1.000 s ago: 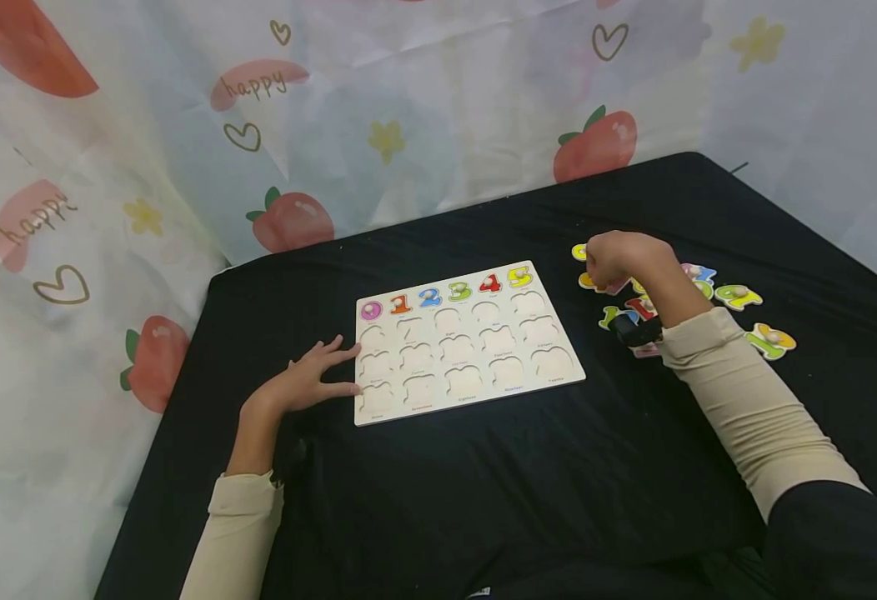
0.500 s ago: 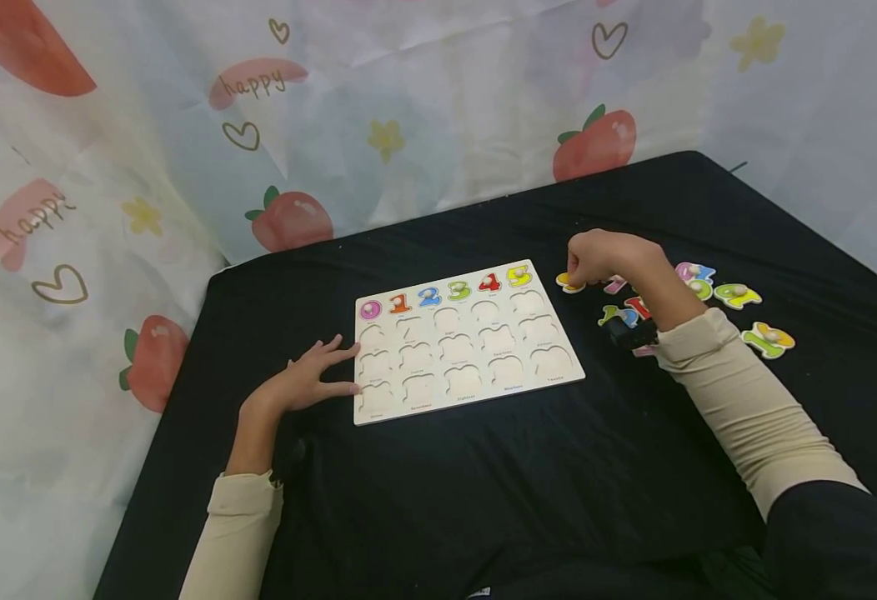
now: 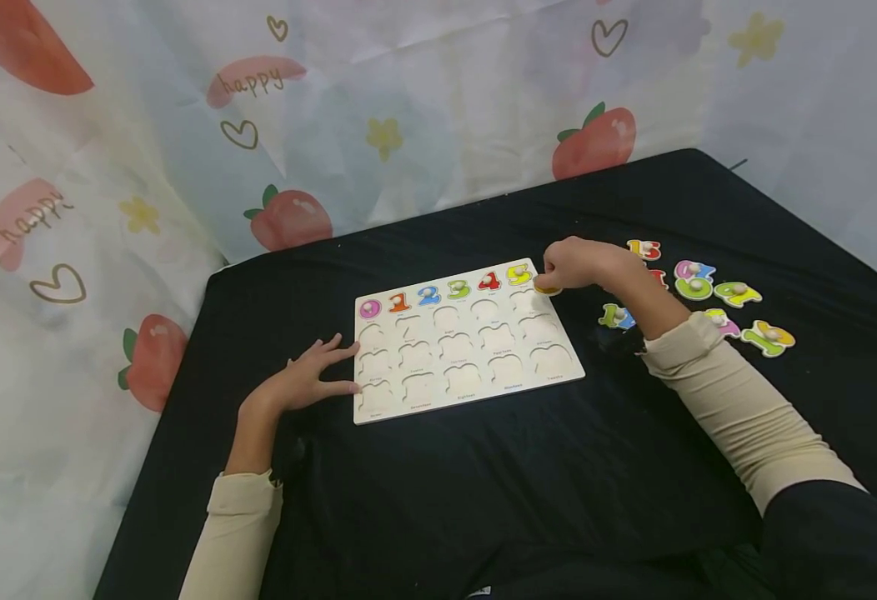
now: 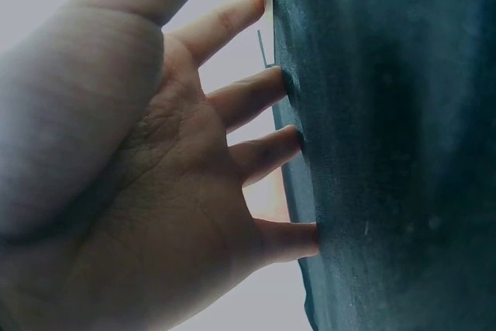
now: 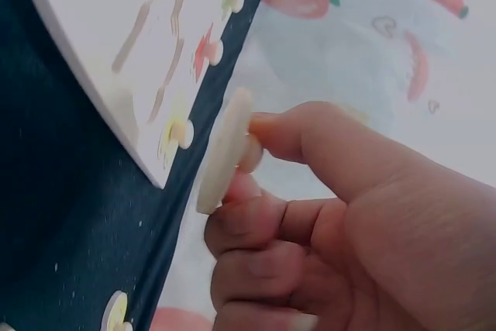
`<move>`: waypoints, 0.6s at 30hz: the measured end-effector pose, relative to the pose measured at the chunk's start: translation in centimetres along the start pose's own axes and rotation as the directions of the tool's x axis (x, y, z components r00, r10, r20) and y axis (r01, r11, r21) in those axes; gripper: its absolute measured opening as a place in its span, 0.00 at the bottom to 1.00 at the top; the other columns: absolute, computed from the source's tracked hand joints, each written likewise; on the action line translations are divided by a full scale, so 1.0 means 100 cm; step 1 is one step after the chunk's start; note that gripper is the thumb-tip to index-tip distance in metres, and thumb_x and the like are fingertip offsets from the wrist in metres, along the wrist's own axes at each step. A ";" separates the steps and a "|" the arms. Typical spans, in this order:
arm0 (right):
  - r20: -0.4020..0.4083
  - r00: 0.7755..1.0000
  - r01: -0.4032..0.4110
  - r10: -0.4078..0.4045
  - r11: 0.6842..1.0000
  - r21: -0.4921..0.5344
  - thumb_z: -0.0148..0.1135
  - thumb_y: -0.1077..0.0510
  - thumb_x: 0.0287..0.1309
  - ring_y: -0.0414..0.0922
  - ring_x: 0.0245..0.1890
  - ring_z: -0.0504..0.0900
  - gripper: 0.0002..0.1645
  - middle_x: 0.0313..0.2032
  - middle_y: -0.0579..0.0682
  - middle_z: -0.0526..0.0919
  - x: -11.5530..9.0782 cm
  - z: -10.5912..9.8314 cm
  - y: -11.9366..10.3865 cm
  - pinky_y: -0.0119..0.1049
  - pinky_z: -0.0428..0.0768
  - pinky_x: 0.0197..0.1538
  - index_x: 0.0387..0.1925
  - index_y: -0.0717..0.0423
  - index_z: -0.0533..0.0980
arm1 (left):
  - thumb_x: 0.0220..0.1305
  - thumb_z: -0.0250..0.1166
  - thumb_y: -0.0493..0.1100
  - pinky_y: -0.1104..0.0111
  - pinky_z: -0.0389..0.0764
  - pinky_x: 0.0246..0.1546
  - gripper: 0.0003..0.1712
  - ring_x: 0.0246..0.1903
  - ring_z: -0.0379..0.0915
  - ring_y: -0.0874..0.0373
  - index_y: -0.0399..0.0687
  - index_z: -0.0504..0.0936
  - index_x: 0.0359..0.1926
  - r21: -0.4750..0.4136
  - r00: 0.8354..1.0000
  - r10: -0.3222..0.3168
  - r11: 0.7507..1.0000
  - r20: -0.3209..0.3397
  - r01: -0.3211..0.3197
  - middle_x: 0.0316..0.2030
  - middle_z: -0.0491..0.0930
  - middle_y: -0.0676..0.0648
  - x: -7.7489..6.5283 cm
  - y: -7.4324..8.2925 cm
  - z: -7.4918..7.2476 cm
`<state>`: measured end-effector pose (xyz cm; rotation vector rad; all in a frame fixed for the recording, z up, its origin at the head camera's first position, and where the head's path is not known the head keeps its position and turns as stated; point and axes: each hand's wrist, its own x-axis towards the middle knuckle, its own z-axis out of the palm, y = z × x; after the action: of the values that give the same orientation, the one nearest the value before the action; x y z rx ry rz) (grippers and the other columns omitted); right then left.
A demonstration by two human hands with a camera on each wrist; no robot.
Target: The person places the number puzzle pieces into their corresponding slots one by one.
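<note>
A pale wooden number puzzle board (image 3: 471,323) lies on the black cloth, coloured pieces 0 to 5 along its top row and bare recesses below. My left hand (image 3: 299,379) is spread at the board's left edge, thumb and a fingertip touching it; the left wrist view shows its fingers (image 4: 246,98) apart. My right hand (image 3: 587,262) is at the board's upper right corner, beside the yellow 5 (image 3: 518,273). Between thumb and finger it pinches a puzzle piece (image 5: 223,153) by its round wooden knob (image 5: 250,154). The piece looks yellow-orange in the head view, its number hidden.
Several loose knobbed number pieces lie on the cloth at right, among them a yellow-green one (image 3: 767,337), a yellow one (image 3: 739,293) and a red-yellow one (image 3: 644,249). My right forearm (image 3: 659,308) passes over part of this group. A printed curtain (image 3: 438,125) hangs behind the table.
My right hand has moved left from the loose pieces to the board's upper right corner, carrying the yellow-orange puzzle piece. The left hand stays at the board's edge.
</note>
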<state>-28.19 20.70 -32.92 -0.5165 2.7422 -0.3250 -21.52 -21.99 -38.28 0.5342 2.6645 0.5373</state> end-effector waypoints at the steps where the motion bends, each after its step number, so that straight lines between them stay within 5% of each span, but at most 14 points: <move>1: 0.000 1.000 0.005 -0.005 1.000 -0.002 0.54 0.53 0.59 0.41 0.16 0.59 0.18 0.14 0.45 0.61 0.001 0.001 -0.003 0.33 0.59 0.23 0.17 0.57 0.69 | 0.58 0.63 0.61 0.31 0.36 0.56 0.46 0.70 0.31 0.38 0.51 0.56 0.72 -0.001 1.000 -0.002 1.000 0.001 0.002 0.72 0.44 0.38 0.000 0.000 0.000; 18: -0.055 0.989 0.136 -0.137 0.990 -0.025 0.53 0.53 0.62 0.42 0.16 0.61 0.17 0.15 0.47 0.63 0.016 0.017 -0.046 0.33 0.61 0.23 0.20 0.57 0.70 | 0.57 0.64 0.63 0.31 0.36 0.56 0.47 0.70 0.31 0.38 0.52 0.56 0.72 0.011 1.000 -0.011 1.000 0.006 0.011 0.72 0.44 0.39 0.003 -0.004 -0.003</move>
<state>-27.59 15.60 -33.63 -0.7136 2.7736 -0.3499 -22.06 -22.29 -38.28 0.5236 2.6641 0.5178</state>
